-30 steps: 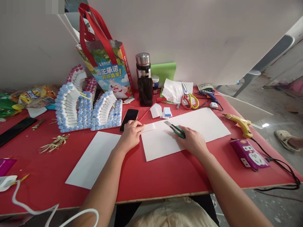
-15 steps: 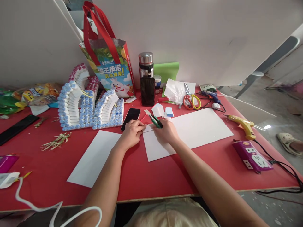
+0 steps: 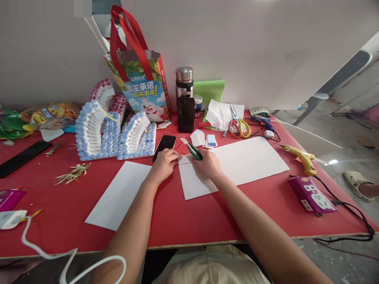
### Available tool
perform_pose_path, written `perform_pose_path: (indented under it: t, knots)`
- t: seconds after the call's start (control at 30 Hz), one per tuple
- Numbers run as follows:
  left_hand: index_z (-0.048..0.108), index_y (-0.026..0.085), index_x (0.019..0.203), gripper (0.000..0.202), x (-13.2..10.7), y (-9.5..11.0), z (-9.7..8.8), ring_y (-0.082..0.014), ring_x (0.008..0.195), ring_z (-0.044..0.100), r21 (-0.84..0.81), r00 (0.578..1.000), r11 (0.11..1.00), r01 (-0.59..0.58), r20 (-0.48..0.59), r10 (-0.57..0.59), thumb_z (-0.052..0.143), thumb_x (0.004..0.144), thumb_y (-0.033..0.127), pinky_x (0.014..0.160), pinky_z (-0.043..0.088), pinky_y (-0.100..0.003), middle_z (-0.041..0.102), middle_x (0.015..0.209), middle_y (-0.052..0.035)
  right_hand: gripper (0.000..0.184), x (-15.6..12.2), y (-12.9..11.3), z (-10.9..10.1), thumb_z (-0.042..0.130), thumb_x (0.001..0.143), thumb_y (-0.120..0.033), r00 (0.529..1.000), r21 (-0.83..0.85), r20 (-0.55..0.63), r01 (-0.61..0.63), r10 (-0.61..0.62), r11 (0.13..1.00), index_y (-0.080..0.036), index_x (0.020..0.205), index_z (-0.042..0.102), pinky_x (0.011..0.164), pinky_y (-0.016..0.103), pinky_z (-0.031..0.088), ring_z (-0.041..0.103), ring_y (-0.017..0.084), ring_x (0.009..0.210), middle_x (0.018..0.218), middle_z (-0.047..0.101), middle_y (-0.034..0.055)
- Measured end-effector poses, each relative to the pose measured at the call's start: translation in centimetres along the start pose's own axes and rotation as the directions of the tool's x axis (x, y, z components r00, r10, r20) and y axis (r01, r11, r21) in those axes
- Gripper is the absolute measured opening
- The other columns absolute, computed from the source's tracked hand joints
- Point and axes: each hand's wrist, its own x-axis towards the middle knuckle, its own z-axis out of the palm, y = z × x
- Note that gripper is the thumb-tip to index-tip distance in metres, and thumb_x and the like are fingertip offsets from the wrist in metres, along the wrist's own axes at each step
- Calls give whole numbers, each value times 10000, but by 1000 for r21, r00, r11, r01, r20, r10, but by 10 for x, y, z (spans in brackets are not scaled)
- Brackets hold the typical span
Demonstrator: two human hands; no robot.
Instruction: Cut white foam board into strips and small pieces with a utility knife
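Observation:
My right hand [image 3: 208,163] is closed round a green utility knife [image 3: 195,152], whose bare blade points up and away to the left. It rests on a large white board [image 3: 245,163] lying on the table. At the board's upper left corner, a small white strip [image 3: 185,159] lies along the edge. The fingers of my left hand [image 3: 164,163] are bent together at the strip's left end and seem to pinch it; the fingertips are partly hidden. A second white sheet [image 3: 120,197] lies under my left forearm. Just beyond my left hand is a phone [image 3: 164,146].
Behind stand cotton-swab models [image 3: 97,134], a shopping bag [image 3: 145,86], a steel flask [image 3: 184,79] and a black pouch [image 3: 185,114]. Scissors [image 3: 239,127], a yellow glue gun [image 3: 303,158] and a purple power strip [image 3: 314,196] lie right. A white cable [image 3: 47,256] crosses the front left.
The view has shifted slightly. Both hands keep nearly the same place on the board, and the knife stays in my right hand.

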Motion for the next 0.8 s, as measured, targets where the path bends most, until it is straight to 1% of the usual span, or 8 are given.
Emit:
perform_pose_path:
  t: [0.13,0.27,0.47,0.63,0.8]
  knots:
    - [772,256,1024,303,1,0,0,-214,952,583,-6,1000,1000,-17,-5,17,577,893,66,879,462,-380,714,968,-37,144,0,1,1,615,838,-333,1000,-18,-12,8,-9,1000,-225,769,549,606,265,333,607,188,789,901,690,37]
    - [770,244,1044,303,2,2,-1,-216,947,579,25,1000,999,-21,8,21,545,914,89,882,469,-392,712,975,-47,125,1,2,2,595,848,-330,1000,-38,-11,28,-29,999,-224,792,559,605,271,327,611,194,793,920,692,44]
    - [770,244,1056,307,3,3,-2,-219,946,575,65,999,998,-22,36,20,523,929,114,882,474,-400,704,983,-64,96,0,0,1,599,853,-312,999,-41,0,45,-45,998,-240,916,611,628,269,343,627,196,825,957,700,32]
    - [775,249,1050,308,3,3,-2,-215,928,575,56,999,998,-36,25,34,519,938,119,856,482,-387,699,959,-64,72,-1,-1,1,588,861,-295,998,-74,8,59,-59,996,-233,892,608,637,270,355,631,199,841,938,693,36]
    - [776,228,1052,317,5,1,0,-219,914,580,82,998,996,-48,31,45,508,930,111,852,499,-393,704,953,-72,93,1,0,2,587,855,-297,998,-83,6,64,-63,995,-237,919,617,636,274,359,643,209,858,961,697,35]
